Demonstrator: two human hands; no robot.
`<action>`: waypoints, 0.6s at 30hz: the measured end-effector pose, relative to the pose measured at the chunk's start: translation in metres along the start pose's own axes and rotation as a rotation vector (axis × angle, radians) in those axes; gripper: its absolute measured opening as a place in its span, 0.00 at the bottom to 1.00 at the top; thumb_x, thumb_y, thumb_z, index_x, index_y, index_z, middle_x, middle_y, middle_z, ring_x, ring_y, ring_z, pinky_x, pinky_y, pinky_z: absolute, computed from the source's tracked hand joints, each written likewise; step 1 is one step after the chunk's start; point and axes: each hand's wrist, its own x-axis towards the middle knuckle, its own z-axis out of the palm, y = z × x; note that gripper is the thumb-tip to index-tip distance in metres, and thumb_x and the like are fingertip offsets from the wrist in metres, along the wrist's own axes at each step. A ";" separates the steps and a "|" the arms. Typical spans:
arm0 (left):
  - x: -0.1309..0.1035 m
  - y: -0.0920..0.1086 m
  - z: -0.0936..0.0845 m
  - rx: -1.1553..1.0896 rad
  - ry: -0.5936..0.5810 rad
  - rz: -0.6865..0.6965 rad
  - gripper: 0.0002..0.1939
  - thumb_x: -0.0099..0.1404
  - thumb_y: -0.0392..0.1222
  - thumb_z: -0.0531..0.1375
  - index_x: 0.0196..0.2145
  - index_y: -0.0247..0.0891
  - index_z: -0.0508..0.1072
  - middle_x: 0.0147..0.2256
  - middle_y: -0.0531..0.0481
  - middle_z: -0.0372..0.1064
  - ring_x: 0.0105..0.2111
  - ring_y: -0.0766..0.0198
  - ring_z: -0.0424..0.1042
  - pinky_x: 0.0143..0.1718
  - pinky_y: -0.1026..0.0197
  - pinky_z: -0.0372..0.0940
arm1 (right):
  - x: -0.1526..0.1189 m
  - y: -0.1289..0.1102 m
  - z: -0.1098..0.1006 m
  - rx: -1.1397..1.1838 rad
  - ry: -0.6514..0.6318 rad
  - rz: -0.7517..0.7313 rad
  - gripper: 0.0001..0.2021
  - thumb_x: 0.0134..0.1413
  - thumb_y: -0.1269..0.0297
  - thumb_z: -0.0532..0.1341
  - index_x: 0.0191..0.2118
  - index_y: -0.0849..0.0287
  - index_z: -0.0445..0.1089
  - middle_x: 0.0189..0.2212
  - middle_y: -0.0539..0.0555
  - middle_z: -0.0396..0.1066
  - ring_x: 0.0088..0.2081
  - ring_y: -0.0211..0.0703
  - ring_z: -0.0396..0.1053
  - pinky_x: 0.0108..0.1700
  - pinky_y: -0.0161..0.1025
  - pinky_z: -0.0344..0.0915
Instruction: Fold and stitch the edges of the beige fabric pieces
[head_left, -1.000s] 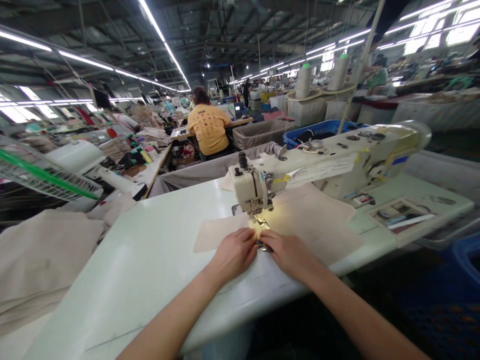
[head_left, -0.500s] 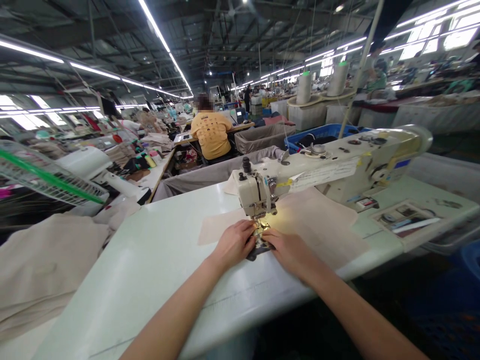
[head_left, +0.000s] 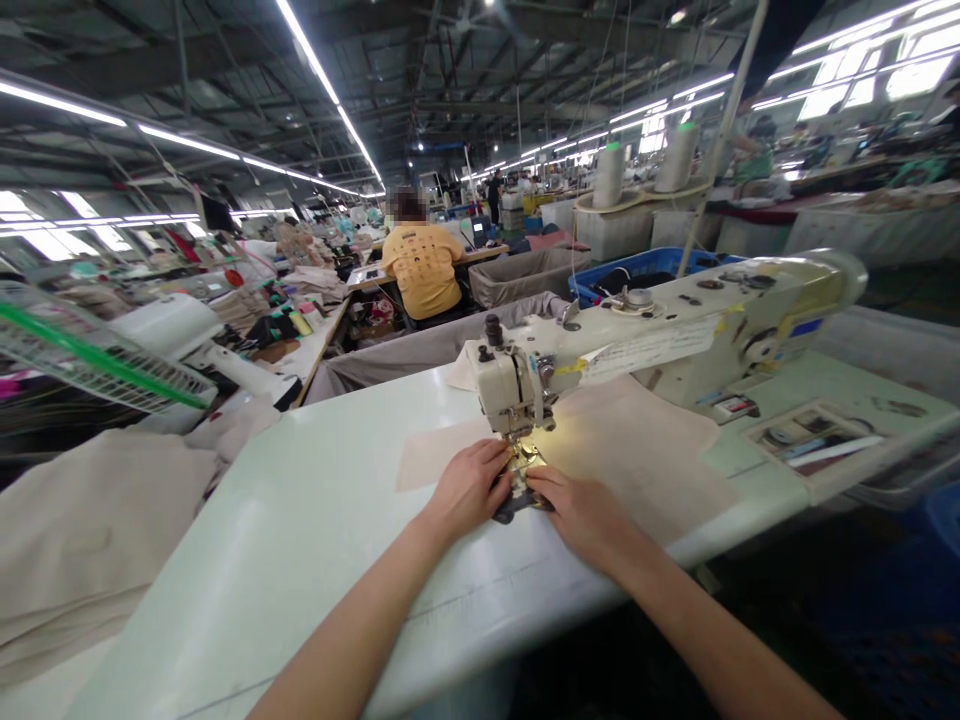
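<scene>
A white sewing machine point(head_left: 517, 385) stands on the pale green table point(head_left: 300, 520), its lamp lighting the needle area. Beige fabric point(head_left: 637, 450) lies under and to the right of the machine head, and part of it shows on the left. My left hand point(head_left: 471, 485) rests at the left of the presser foot, fingers together on the fabric's edge. On the right of the foot, my right hand point(head_left: 581, 505) has its fingers pressed together near the metal plate; what lies beneath its fingertips is too small to make out.
Beige cloth point(head_left: 90, 530) is heaped at the left, near a white fan-like device point(head_left: 180, 330). A tool tray point(head_left: 814, 435) sits at the right. Beyond the table are a grey fabric bin point(head_left: 420, 350), a blue basket point(head_left: 660, 262) and a seated person point(head_left: 422, 265).
My right hand has shifted slightly down and to the right, a little away from the needle area. My left hand has hardly moved.
</scene>
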 end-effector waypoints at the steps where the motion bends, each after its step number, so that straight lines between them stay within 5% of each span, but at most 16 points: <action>1: 0.000 -0.001 0.000 -0.001 0.002 -0.004 0.15 0.71 0.39 0.54 0.52 0.38 0.73 0.52 0.41 0.73 0.52 0.53 0.71 0.55 0.48 0.69 | 0.000 -0.001 0.000 -0.001 -0.001 0.002 0.22 0.60 0.77 0.53 0.56 0.55 0.72 0.60 0.54 0.69 0.51 0.49 0.73 0.53 0.41 0.68; 6: -0.001 0.002 -0.005 0.006 -0.034 -0.037 0.17 0.70 0.39 0.55 0.55 0.39 0.70 0.53 0.42 0.71 0.53 0.53 0.69 0.55 0.48 0.67 | 0.000 -0.001 -0.002 0.043 0.023 -0.003 0.21 0.59 0.78 0.53 0.54 0.56 0.73 0.58 0.53 0.70 0.53 0.48 0.72 0.55 0.41 0.67; 13: -0.009 0.044 -0.016 0.038 -0.151 -0.078 0.10 0.72 0.41 0.53 0.39 0.38 0.74 0.42 0.43 0.72 0.45 0.53 0.70 0.50 0.50 0.69 | -0.012 -0.001 -0.007 0.078 0.054 -0.002 0.19 0.60 0.76 0.55 0.53 0.57 0.73 0.56 0.54 0.71 0.52 0.48 0.72 0.53 0.39 0.67; 18: -0.018 0.057 -0.011 0.063 -0.138 -0.068 0.07 0.69 0.36 0.54 0.41 0.36 0.72 0.43 0.41 0.72 0.47 0.51 0.70 0.49 0.49 0.70 | -0.023 -0.007 -0.007 0.049 0.014 0.001 0.15 0.60 0.76 0.56 0.49 0.58 0.74 0.55 0.55 0.72 0.51 0.49 0.73 0.52 0.39 0.67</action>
